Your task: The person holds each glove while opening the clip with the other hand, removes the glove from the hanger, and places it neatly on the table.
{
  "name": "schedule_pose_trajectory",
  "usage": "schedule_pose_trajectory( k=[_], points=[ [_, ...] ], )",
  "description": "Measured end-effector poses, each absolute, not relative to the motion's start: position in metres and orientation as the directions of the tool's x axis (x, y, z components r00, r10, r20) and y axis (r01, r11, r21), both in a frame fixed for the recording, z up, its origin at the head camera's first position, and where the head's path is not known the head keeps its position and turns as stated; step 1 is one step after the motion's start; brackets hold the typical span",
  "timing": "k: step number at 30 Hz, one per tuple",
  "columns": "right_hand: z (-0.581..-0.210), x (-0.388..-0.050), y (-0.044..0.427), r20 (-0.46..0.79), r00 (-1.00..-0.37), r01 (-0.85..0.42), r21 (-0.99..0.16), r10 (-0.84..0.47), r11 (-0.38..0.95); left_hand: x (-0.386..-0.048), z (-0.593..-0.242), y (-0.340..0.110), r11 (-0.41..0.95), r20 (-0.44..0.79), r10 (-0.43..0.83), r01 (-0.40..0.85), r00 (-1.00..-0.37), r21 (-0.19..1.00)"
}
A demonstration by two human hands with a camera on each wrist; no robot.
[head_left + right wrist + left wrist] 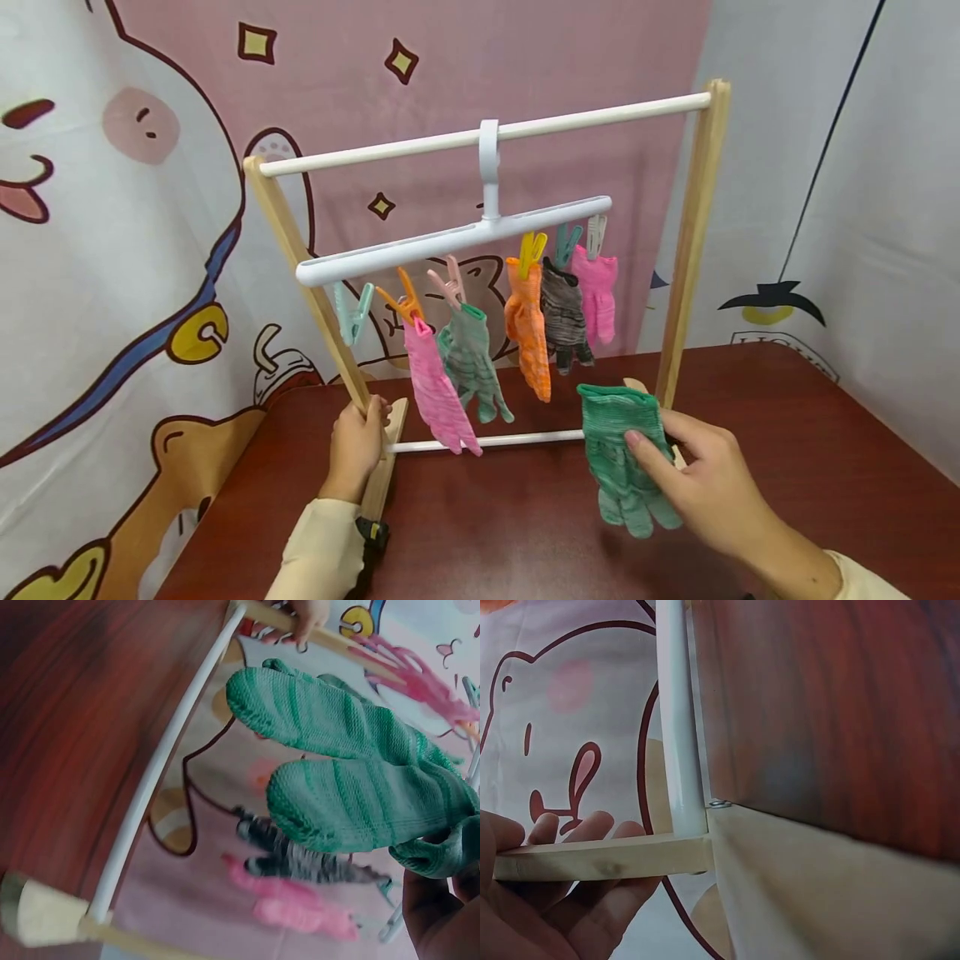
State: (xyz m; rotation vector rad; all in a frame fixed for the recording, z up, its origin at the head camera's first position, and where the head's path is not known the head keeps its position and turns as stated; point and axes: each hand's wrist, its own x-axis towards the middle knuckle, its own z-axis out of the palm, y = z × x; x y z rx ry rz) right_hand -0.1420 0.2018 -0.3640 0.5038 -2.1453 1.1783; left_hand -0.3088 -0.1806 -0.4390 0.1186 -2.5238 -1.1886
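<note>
My left hand (pixel 356 442) grips the lower part of the left wooden post (pixel 307 250) of a small drying rack; the left wrist view shows its fingers (pixel 592 825) round that wood. Between thumb and fingers, my right hand (pixel 712 487) holds a green knitted glove (pixel 622 454), cuff up, in front of the right post. On the rack's top rod hangs a white hanger (pixel 450 237) with clothes pegs. From left to right, pegs hold a pink glove (pixel 438 387), a green glove (pixel 472 358), an orange glove (pixel 528 325), a dark grey glove (pixel 564 308) and another pink glove (pixel 596 287).
A pale green peg (pixel 351 312) at the hanger's left end has no glove in it. The rack's white lower rod (pixel 495 440) runs between the posts above the dark red-brown table (pixel 510 533). Behind hangs a cartoon-printed cloth (pixel 420 92).
</note>
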Motion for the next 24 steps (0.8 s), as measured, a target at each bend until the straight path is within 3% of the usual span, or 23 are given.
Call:
schedule_pose_trajectory(
  k=[8, 14, 20, 24],
  points=[
    [-0.367, -0.140, 0.235, 0.526, -0.850, -0.394, -0.677, 0.034, 0.622, -0.310, -0.443, -0.183, 0.650, 0.280, -0.220, 0.074, -0.934, 0.756],
    [-0.373, -0.143, 0.260, 0.440, -0.894, -0.272, -0.684, 0.086, 0.677, -0.310, -0.444, -0.183, 0.646, 0.269, -0.219, 0.068, -0.938, 0.761],
    [-0.376, -0.150, 0.286, 0.271, -0.957, -0.127, -0.710, 0.102, 0.693, -0.308, -0.441, -0.181, 0.638, 0.254, -0.217, 0.060, -0.942, 0.768],
    [-0.378, -0.155, 0.300, 0.224, -0.970, -0.089, -0.701, 0.100, 0.708, -0.308, -0.440, -0.181, 0.633, 0.255, -0.220, 0.061, -0.942, 0.772]
  ],
)
